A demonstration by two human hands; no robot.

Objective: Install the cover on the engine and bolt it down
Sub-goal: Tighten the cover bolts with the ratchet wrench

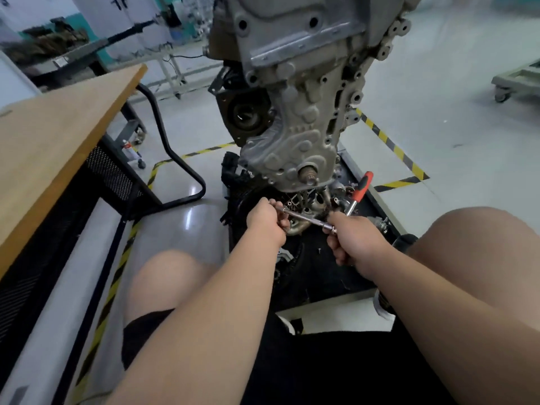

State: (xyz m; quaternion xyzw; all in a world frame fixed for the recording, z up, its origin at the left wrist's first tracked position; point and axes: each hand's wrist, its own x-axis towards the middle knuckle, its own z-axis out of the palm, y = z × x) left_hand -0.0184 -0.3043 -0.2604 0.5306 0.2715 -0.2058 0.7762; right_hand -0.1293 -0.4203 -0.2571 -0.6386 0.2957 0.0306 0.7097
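A grey engine (295, 36) stands upright on a black stand, with its ribbed cast cover (304, 127) against the front face. Below the cover, my left hand (267, 225) and my right hand (352, 239) both grip a thin chrome extension bar (304, 218), one at each end. The bar lies almost level, a little below the crank end (308, 173). A ratchet with a red and black handle (361, 190) leans just right of my right hand, among loose metal parts.
A wooden bench top (58, 135) with a black mesh frame runs along the left. The black stand base (315, 273) holds loose parts. Yellow-black floor tape (388, 144) borders the stand. My bare knees flank my arms. A wheeled trolley (517, 80) stands far right.
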